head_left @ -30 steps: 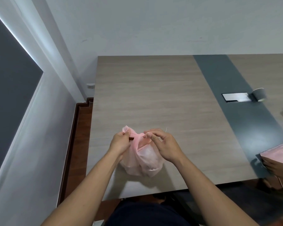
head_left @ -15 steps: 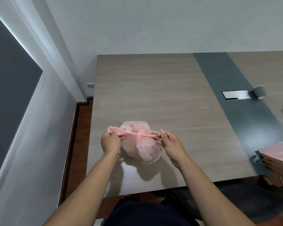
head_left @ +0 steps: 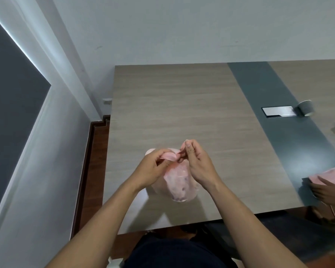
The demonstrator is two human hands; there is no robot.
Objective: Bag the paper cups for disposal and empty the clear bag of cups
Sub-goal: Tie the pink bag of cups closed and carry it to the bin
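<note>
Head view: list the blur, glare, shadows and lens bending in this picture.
In the head view the wide lens splays the table edges; the other person's hand at its right edge is smeared, the pink bag fairly sharp; the metal plate shines with reflected light and a soft shadow lies beside the bag.

— Soft, even light; one bright strip edges the panel (head_left: 12,93) at left.
— Faint shadow near the bag (head_left: 179,182), sheen on the table (head_left: 182,105) at right, straight lines bow outward, right-edge hand (head_left: 325,190) blurred.
</note>
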